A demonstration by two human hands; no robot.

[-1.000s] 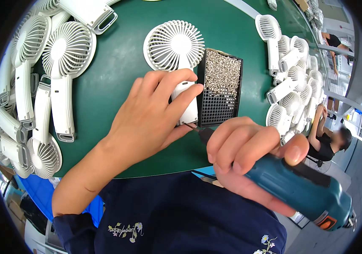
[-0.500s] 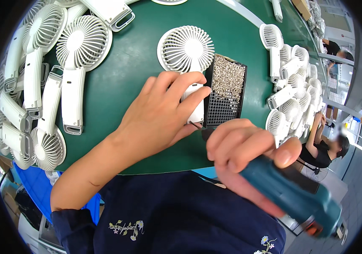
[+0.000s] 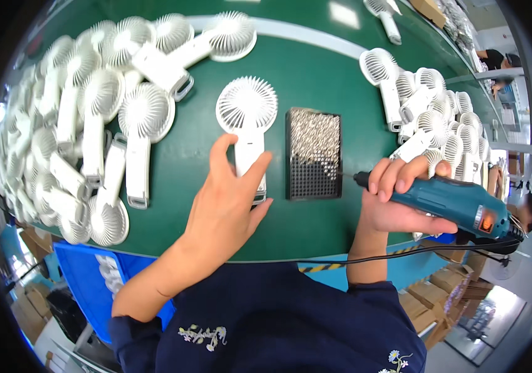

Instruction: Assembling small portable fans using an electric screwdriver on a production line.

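Note:
A white handheld fan lies face up on the green table, cage at the far end, handle toward me. My left hand straddles its handle, fingers on both sides. In my right hand, I grip a teal electric screwdriver held nearly level, its thin bit pointing left. The bit's tip is at the right edge of a black screw tray, just right of the fan. Small silvery screws heap up in the tray's far half; its near half shows a grid of holes.
Many white handheld fans are piled at the left, with another pile at the right. The screwdriver's black cable runs along the table's near edge. Below left stands a blue bin. Another person sits at the far right.
The screwdriver has moved from the fan's handle to the right side of the screw tray and levelled out. The fan now lies farther left of the tray. My view has shifted.

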